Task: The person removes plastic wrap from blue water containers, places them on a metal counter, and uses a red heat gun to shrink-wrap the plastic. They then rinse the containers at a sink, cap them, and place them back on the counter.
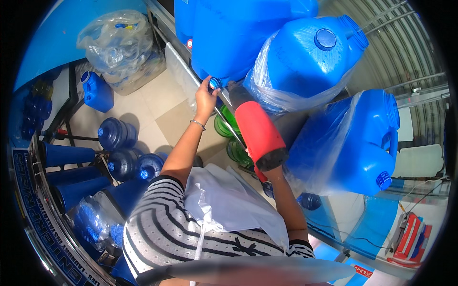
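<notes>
My left hand (205, 100) has its thumb and fingers around a blue ribbed cap (215, 83) at the lower edge of a large blue plastic container (229, 43). My right hand (247, 152), mostly hidden behind the tool, grips a red hot-air gun (258, 127). The gun's dark nozzle (236, 91) is close to the cap and apart from it. To the right of the nozzle stands a blue jerrycan (304, 53) partly wrapped in clear plastic. Another blue jerrycan (343, 143) with clear film on it lies nearer my right arm.
A metal rail (229, 125) runs under the containers, with green bottles (225, 123) below. Round blue water bottles (118, 134) and a small blue jug (98, 91) are on the tiled floor at left. A clear bag (118, 50) stands behind them. Ribbed shutter (404, 53) lines the right.
</notes>
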Motion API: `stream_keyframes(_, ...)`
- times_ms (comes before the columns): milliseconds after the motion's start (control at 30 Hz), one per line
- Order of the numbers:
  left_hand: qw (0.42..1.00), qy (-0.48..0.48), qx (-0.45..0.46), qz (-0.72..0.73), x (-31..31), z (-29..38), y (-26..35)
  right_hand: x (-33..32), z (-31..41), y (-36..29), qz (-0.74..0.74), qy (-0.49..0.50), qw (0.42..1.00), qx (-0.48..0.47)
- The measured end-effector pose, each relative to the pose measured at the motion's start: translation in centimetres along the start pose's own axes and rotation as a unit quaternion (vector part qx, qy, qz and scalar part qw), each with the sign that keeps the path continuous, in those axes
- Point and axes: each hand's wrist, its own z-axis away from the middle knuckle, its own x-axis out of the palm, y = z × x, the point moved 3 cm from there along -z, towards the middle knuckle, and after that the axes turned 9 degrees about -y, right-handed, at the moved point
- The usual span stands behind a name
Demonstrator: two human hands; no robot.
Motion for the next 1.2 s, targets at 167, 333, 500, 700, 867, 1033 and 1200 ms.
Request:
stream_keyframes(167,0.959,-0.031,-0.186,0.214,0.3,-1.2,-2.5,-0.5,0.4,-1.5,0.194,-0.001,0.979,-0.067)
stream_keyframes(333,0.86,-0.161,-0.295,0.384,-0.1,-3.0,-2.5,0.5,0.3,-0.2,-0.13,-0.035,0.989,0.062)
stream_keyframes(500,0.845,-0.163,-0.363,0.358,-0.2,-4.1,-2.3,1.3,-0.4,-0.4,-0.053,-0.019,0.998,0.014)
stream_keyframes(700,0.797,-0.157,-0.362,0.456,-0.6,-3.4,-2.9,-0.3,-2.6,-3.8,-0.22,0.03,0.973,0.055)
stream_keyframes(867,0.697,-0.172,-0.372,0.588,-1.6,-3.2,-4.3,-0.9,-4.8,-7.0,-0.12,-0.018,0.993,-0.007)
stream_keyframes(1033,0.659,-0.232,-0.365,0.615,-2.2,-2.9,-5.3,1.4,-5.5,-7.5,-0.065,-0.063,0.996,0.005)
stream_keyframes(1200,0.669,-0.251,-0.344,0.609,-2.3,-3.3,-6.7,3.4,-4.9,-6.8,0.002,-0.104,0.995,0.004)
